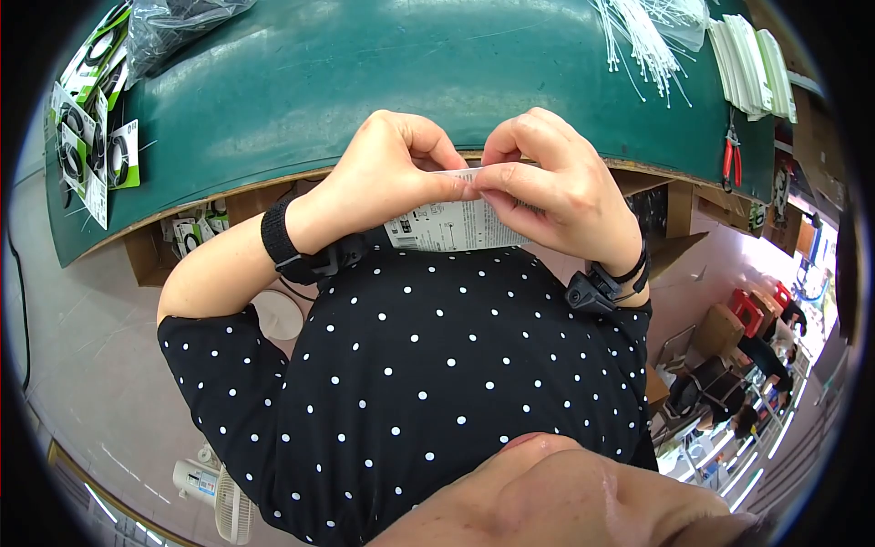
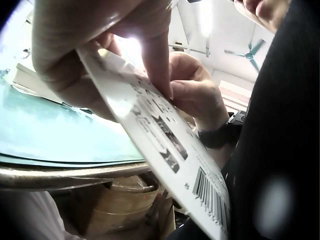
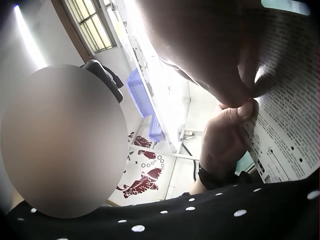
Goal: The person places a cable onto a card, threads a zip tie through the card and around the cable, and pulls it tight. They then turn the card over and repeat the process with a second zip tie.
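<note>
A white printed backing card [image 1: 451, 228] is held in front of the body, just below the table's front edge. Its printed side, with a barcode, shows close up in the left wrist view, where the card [image 2: 155, 135] slants across the picture. My left hand [image 1: 392, 173] pinches the card's upper edge near its middle, thumb extended along it. Right beside it, my right hand [image 1: 561, 182] pinches the same edge, and the thumbs almost meet. Dense small print covers the card [image 3: 287, 120] in the right wrist view. Its far side is hidden.
On the green table [image 1: 365, 73] several carded black cables [image 1: 123, 155] lie at left beside a grey plastic bag [image 1: 173, 36]. White cable ties [image 1: 647, 41], stacked cards [image 1: 743, 68] and red-handled pliers [image 1: 732, 155] are at right. Cardboard boxes [image 1: 153, 255] stand underneath.
</note>
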Demonstrator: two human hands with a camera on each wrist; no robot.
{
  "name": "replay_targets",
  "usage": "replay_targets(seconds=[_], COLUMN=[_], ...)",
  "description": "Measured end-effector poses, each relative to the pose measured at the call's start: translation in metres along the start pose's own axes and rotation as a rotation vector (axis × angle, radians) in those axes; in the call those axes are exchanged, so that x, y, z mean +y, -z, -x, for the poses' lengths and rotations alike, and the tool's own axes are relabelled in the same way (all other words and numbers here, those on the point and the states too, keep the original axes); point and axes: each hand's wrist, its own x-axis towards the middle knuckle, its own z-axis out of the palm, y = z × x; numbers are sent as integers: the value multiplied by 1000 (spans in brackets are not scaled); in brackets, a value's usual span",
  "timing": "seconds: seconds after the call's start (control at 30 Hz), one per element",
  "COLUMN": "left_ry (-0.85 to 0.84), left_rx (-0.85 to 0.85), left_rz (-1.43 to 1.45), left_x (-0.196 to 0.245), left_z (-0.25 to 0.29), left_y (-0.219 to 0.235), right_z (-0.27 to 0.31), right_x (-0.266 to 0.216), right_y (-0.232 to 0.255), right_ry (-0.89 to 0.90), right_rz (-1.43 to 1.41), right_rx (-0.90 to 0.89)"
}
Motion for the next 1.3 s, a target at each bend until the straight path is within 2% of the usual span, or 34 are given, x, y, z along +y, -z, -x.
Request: replay_targets(seconds=[0.3,0.43,0.57,0.7,0.8,1.23,1.3], left_ry=[-37,29,-48,-29,51,30,-153], left_rx=[2,-35,-1,-9,-38,-34,2], left_rz=[-14,-70,-38,-50,-81,-53,-109], left_x=[-1,5,-1,1,7,3,7], left_z=[0,1,0,0,1,8,16], left_y=[-2,0,0,1,2,2,-1], right_z=[2,4,4,2,1,1,-1], right_x=[1,4,7,9,10,2,-3], right_y=[2,2,4,5,1,4,20], right_ry=[1,25,35,55,73,84,63], right_rz=[-14,-34,-76,-85,-68,34,-153], right_rx=[-2,-14,-15,-36,-27,-34,85])
